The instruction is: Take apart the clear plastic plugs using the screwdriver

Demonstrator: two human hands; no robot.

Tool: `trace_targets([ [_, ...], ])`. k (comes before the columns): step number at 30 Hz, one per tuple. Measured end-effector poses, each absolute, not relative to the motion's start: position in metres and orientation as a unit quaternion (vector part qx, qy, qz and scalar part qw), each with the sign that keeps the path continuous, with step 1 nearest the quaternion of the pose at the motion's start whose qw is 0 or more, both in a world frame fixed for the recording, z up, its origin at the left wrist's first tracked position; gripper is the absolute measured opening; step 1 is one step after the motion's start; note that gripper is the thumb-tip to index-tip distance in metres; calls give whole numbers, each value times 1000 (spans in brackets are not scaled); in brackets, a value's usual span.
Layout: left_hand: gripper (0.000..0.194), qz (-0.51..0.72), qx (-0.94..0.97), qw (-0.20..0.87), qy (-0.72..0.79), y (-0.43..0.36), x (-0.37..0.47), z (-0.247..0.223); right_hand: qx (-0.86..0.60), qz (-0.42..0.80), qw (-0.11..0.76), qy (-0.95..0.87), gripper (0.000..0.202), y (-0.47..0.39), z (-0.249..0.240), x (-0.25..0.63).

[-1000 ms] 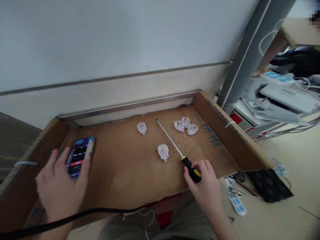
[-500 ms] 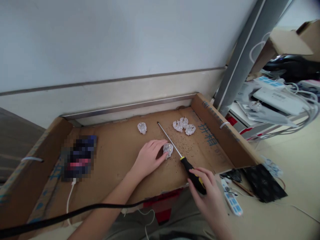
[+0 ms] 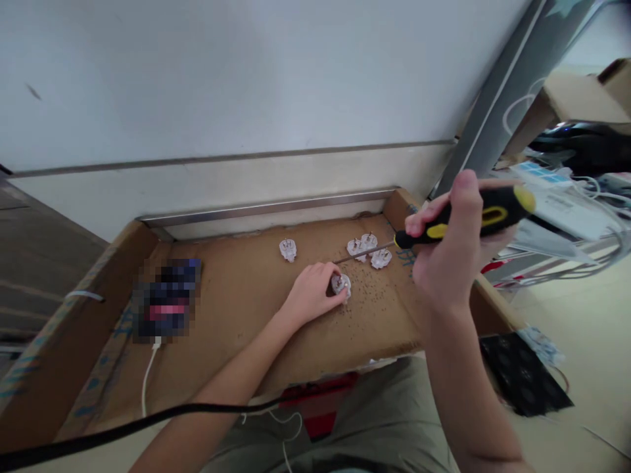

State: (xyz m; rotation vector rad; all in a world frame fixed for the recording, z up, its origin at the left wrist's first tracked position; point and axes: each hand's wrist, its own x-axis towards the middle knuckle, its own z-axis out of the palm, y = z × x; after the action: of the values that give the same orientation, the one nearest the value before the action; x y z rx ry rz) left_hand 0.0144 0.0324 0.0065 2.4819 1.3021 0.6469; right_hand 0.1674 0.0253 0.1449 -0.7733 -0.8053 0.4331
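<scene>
Now that the right hand [image 3: 453, 253] has lifted the screwdriver [image 3: 495, 205] with fingers wrapped round its handle, tool and work seem brought together: the shaft slants down towards the left hand [image 3: 313, 294], which pinches a clear plug [image 3: 342, 286] between thumb and fingers on the cardboard tray [image 3: 241, 299] (whether tip meets plug, I cannot tell). Half a second ago that shaft lay along the cardboard; farther back, the three clustered plugs [image 3: 381, 259] and the lone plug [image 3: 288, 249] sit as they did.

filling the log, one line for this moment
left hand: gripping three-pin plug; right hand: gripping screwdriver; cardboard tray: four other plugs
</scene>
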Motion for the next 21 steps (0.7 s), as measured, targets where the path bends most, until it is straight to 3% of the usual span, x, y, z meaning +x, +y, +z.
trace_targets([
  [7,24,246,841,124,466,54,-15,3,-307,187,824,-439,23,47,191,141],
  [15,30,263,841,123,457,61,-13,0,-288,219,821,-442,46,69,196,124],
  [21,23,266,846,127,445,62,-10,1,-297,304,776,-466,30,68,193,136],
])
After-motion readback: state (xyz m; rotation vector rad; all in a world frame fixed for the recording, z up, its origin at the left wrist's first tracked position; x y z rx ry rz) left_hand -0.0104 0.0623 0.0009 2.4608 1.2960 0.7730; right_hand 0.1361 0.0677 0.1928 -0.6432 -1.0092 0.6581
